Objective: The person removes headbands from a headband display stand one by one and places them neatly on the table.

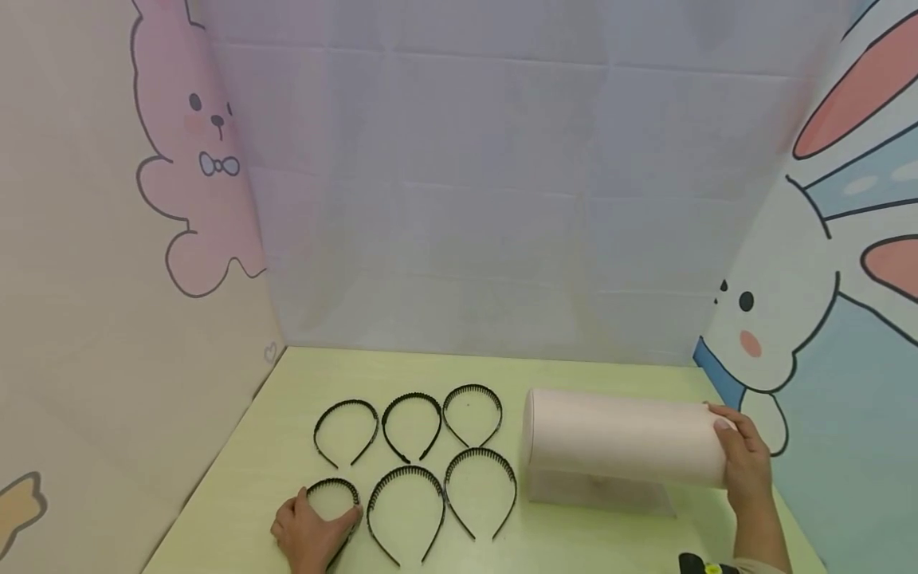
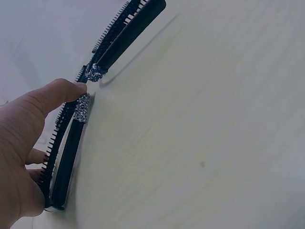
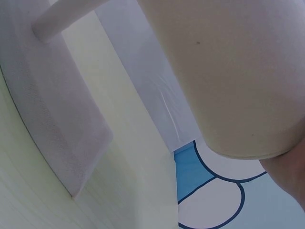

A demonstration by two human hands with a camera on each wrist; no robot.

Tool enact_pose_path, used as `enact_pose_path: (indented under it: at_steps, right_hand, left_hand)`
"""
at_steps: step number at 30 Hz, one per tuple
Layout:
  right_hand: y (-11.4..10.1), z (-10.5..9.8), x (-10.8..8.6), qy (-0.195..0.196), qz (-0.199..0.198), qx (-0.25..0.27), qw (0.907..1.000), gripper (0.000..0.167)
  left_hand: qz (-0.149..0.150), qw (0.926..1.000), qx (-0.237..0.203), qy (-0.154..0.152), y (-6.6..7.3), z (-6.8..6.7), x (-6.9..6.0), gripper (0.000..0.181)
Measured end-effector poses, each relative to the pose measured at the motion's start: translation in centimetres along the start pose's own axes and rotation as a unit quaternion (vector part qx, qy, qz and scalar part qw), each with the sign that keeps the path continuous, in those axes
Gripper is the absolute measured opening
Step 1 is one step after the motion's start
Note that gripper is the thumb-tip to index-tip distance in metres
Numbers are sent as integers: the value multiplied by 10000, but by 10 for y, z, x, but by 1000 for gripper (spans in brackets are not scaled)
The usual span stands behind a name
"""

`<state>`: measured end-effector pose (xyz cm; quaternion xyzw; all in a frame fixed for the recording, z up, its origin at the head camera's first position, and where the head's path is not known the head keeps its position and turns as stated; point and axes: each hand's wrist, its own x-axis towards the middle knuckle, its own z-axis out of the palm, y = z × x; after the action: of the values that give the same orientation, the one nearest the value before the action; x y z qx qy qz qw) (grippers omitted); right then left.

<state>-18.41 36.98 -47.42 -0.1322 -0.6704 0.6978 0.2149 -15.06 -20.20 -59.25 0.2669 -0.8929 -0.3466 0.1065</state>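
Observation:
At the table's lower left, my left hand (image 1: 313, 532) grips a black toothed headband (image 1: 335, 481) by its sides. In the left wrist view, the thumb presses by a glittery silver band on this headband (image 2: 66, 164), while fingers show behind its teeth. A second headband (image 2: 131, 40) with similar glitter stands just beyond it in that view. My right hand (image 1: 747, 461) holds the right end of a pale pink cylinder (image 1: 624, 437), thumb on the front and fingers over the top. Under the cylinder, a short post (image 3: 52, 24) joins a flat base (image 1: 598, 491).
Several more black headbands lie in two rows, including a back left one (image 1: 347, 402), a front middle one (image 1: 409, 469) and a front right one (image 1: 482, 451). The pale yellow-green table (image 1: 237, 486) meets a white back wall (image 1: 488, 239) and rabbit-printed side walls.

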Motion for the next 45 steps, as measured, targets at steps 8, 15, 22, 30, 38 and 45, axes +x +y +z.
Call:
enact_pose_path:
  at_steps: [8, 15, 22, 30, 38, 45]
  right_hand:
    - [3, -1, 3, 110, -2, -182, 9998, 27]
    - [1, -3, 2, 137, -126, -36, 9998, 26]
    - [21, -22, 14, 238, -358, 307, 9986, 27]
    - [72, -52, 45, 229, -684, 45, 9974, 32]
    - [16, -13, 9, 959, -376, 4, 9947, 24]
    - [7, -1, 0, 1442, -540, -191, 9879, 23]
  left_hand:
    - [8, 9998, -126, -119, 1, 6, 10, 117]
    - [232, 9995, -136, -142, 11, 15, 21, 117]
    - [440, 9986, -208, -194, 24, 27, 28, 117]
    - [609, 9981, 21, -62, 31, 36, 31, 115]
    - [599, 9982, -1, 40, 31, 35, 24, 110]
    - [597, 9976, -336, 77, 33, 30, 27, 101]
